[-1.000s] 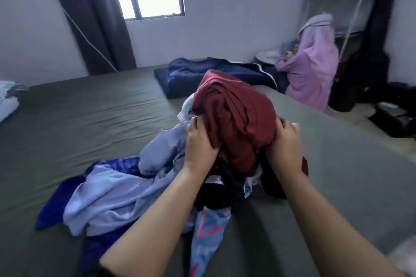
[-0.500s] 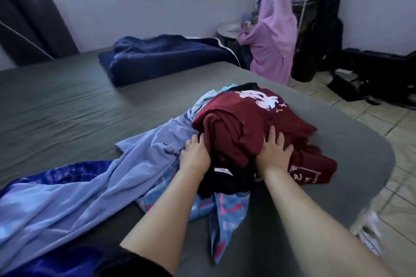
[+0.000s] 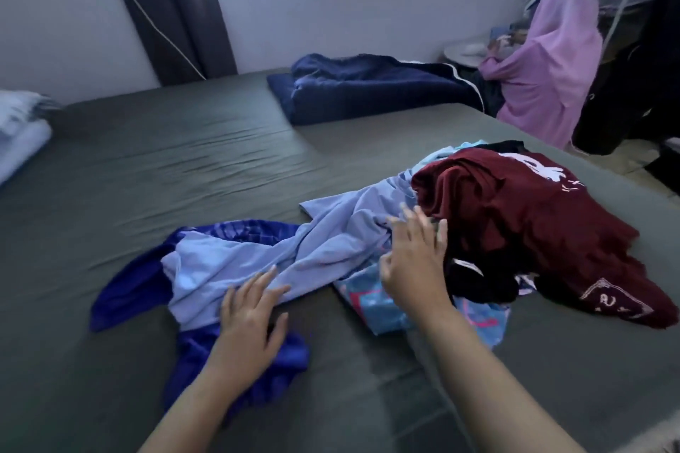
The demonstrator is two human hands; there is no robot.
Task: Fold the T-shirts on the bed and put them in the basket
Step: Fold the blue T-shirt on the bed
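A heap of T-shirts lies on the green bed (image 3: 184, 173). A maroon T-shirt (image 3: 522, 228) with white print tops the right of the heap, over a black garment (image 3: 478, 279) and a light blue patterned one (image 3: 371, 305). A pale blue T-shirt (image 3: 279, 257) stretches left across a dark blue one (image 3: 128, 287). My left hand (image 3: 250, 320) hovers with spread fingers over the near edge of the pale blue shirt and holds nothing. My right hand (image 3: 415, 261), fingers straight, is at the left side of the maroon shirt. No basket is in view.
A dark navy blanket (image 3: 368, 92) lies at the far side of the bed. White folded cloth (image 3: 22, 136) sits at the left edge. Pink clothing (image 3: 544, 77) hangs beyond the far right corner, beside dark items and tiled floor.
Both hands let go of the maroon pile, which now rests on the bed. My left hand has moved left and nearer, to the pale blue shirt. The view swung left.
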